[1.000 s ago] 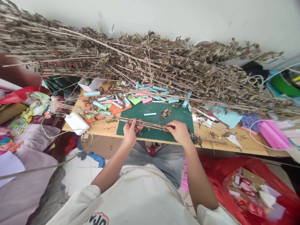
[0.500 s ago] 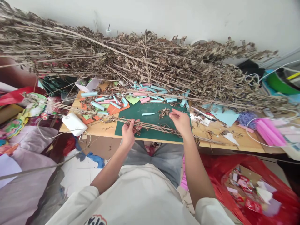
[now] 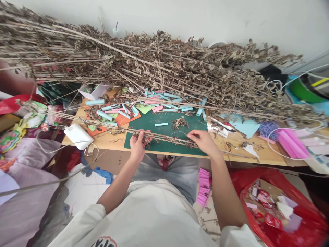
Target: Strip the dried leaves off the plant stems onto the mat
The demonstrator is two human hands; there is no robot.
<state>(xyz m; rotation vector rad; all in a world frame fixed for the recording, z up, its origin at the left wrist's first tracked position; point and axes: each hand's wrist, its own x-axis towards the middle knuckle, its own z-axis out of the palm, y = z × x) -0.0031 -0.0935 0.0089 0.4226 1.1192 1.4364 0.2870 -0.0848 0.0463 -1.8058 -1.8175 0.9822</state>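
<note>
My left hand (image 3: 138,144) is closed around a few long dried plant stems (image 3: 164,137), which stretch across the front of a green cutting mat (image 3: 133,118). Crumpled dry leaves hang from the stems beside its fingers. My right hand (image 3: 203,141) pinches one end of a thin, wire-like strand (image 3: 178,132) just above the stems. That strand curves left from the fingertips; its exact kind is too fine to tell. On the mat lie a small clump of dry leaves (image 3: 180,122) and a light-blue paper tube (image 3: 161,124), both apart from my hands.
A large heap of dried stalks (image 3: 159,65) spans the back of the table. Blue and pink paper tubes (image 3: 128,110) lie in front of it. A white power bank (image 3: 78,136) with a cable is at left. Below right hangs a red bag (image 3: 241,185) of scraps.
My right hand has moved down and to the right, away from the leaf clump and closer to the stems. The left hand keeps its hold on the stems. The view has shifted slightly.
</note>
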